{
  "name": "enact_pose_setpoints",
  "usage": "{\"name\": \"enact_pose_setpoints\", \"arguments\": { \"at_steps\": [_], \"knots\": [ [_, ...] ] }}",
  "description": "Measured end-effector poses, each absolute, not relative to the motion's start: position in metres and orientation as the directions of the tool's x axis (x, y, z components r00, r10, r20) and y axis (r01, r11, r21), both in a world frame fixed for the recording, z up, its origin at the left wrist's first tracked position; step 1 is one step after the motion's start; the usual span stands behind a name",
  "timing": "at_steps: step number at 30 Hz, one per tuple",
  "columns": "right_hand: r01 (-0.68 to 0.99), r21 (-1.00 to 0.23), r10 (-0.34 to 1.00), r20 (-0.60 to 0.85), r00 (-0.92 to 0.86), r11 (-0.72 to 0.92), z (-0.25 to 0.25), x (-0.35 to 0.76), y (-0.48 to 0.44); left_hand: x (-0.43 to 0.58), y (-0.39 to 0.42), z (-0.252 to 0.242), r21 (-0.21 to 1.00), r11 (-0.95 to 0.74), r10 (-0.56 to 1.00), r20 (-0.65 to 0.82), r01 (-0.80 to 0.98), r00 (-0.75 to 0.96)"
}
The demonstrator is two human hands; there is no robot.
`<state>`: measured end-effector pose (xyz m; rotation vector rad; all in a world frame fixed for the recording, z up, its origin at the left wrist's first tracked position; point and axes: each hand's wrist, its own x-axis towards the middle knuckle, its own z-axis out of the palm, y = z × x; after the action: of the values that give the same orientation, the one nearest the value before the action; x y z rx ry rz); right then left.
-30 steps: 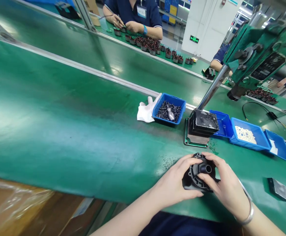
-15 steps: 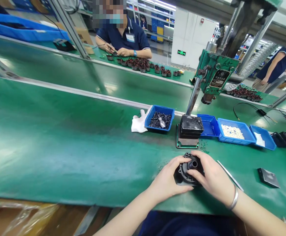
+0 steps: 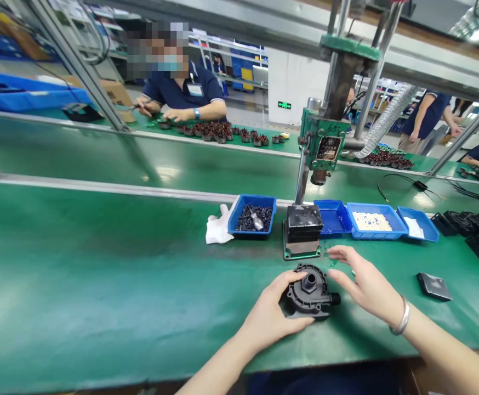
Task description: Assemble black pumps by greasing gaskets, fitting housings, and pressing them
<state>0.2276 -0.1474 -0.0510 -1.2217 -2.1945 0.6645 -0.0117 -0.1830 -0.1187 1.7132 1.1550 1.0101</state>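
A: Where's the blk housing (image 3: 305, 302)?
B: On the green bench (image 3: 132, 312), near side, just nearer than the press base (image 3: 302, 252). It's btwn the person's hands, flat side down.
A: Its axis?
B: Body's roundish, so no clear long axis. Center spout (image 3: 310, 282) points up, approx. upright; side port (image 3: 335, 299) sticks out to the right.
A: Which hand's closer?
B: L hand (image 3: 267, 314), def. It's wrapped round the housing's left side, thumb along the near edge, fingers over the far-left rim. So it's grasping.
A: And R hand (image 3: 365, 285)?
B: Released, nothing in it. It's right of the housing, a bit far of the port, not touching. Thumb & fingers spread, gap facing left twd the housing; forearm comes in from near right, w/ a bracelet (image 3: 404, 316) on the wrist.
A: Further out?
B: Far of the housing, blk block (image 3: 304, 220) on the base, press head (image 3: 322, 145) above. Left of that, blue bin (image 3: 248, 235) w/ small blk parts, white glove (image 3: 218, 230) beside it. Right: bin of white pcs (image 3: 377, 236), plus a dark block (image 3: 434, 287) nearer. Co-worker (image 3: 206, 90) sits across, far left.
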Motion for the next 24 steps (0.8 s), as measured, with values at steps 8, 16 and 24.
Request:
{"name": "enact_pose_setpoints", "arguments": {
  "at_steps": [8,16,24],
  "knots": [
    [0.504,-0.514,0.673,0.712,-0.201,0.694,0.068,0.258,-0.064,-0.031,-0.123,-0.032,0.9,-0.342,0.931,0.286,0.27,0.224],
    [0.264,-0.564,0.605,0.788,-0.113,0.783,0.229,0.208,0.028,-0.023,-0.047,-0.022,0.946,-0.275,0.942,0.229,0.171,0.247],
    [0.281,-0.175,0.231,0.955,-0.183,0.944,0.203,0.22,-0.024,-0.02,-0.029,-0.02,0.938,-0.27,0.941,0.209,0.219,0.267]
  ]
}}
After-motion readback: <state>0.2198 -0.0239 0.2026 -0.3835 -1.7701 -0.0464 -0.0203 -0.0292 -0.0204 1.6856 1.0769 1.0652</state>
